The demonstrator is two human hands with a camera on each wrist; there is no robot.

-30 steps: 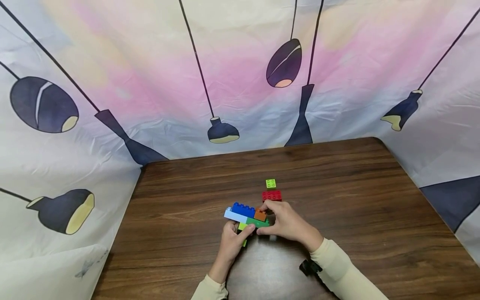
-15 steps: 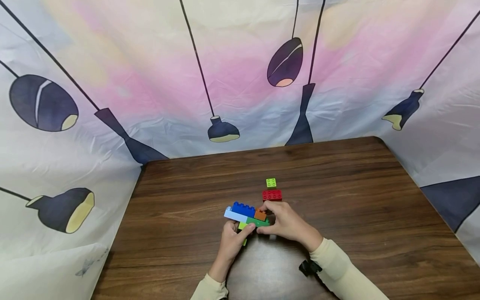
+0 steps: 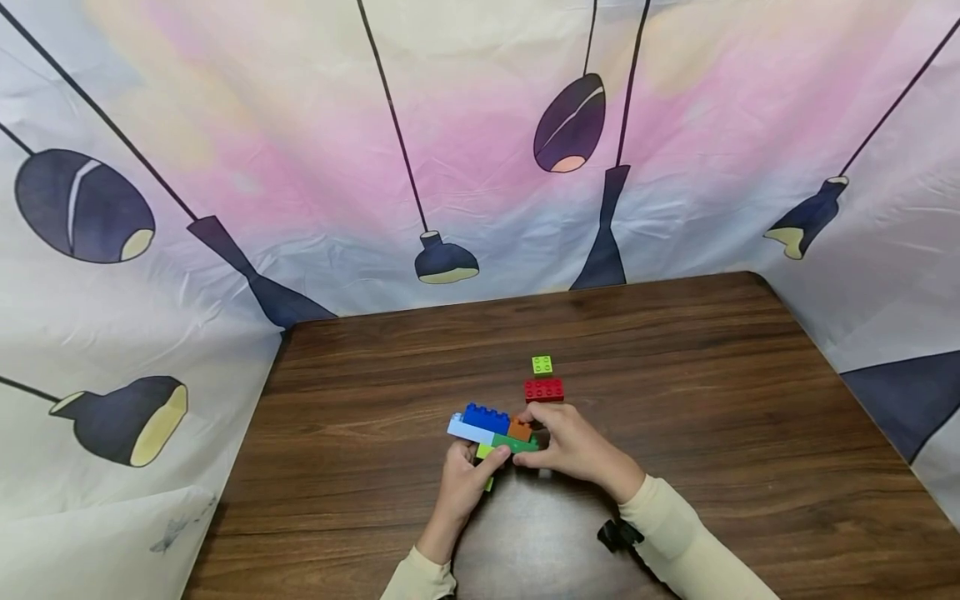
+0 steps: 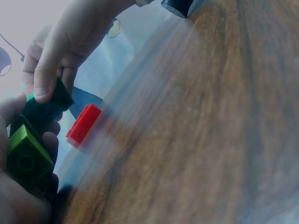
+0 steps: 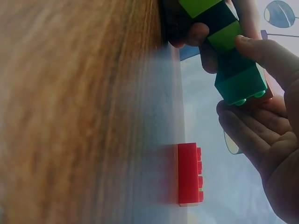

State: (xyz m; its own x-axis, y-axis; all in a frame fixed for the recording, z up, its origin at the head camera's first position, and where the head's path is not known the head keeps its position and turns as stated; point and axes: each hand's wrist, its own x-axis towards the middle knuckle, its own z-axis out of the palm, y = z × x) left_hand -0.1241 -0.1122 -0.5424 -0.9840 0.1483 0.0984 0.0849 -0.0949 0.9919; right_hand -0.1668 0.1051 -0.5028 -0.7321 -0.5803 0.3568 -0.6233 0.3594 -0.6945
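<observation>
Both hands hold one assembly of toy building bricks above the table. Its upper layer is a blue brick [image 3: 486,418] beside an orange brick [image 3: 519,429]. Under these run a light blue brick [image 3: 468,429] and a green brick [image 3: 512,444]. A lime brick [image 5: 224,38] and a dark brick belong to the column below, seen in the right wrist view. My left hand [image 3: 461,490] grips that column, its thumb against the green brick. My right hand [image 3: 581,443] pinches the right end, forefinger at the orange brick and thumb at the green one.
On the brown wooden table [image 3: 360,383], a red brick [image 3: 543,390] lies just beyond the right hand, with a small lime brick [image 3: 542,365] behind it. A printed cloth [image 3: 315,167] hangs around the table's back and sides. A black device [image 3: 619,535] sits at the right wrist.
</observation>
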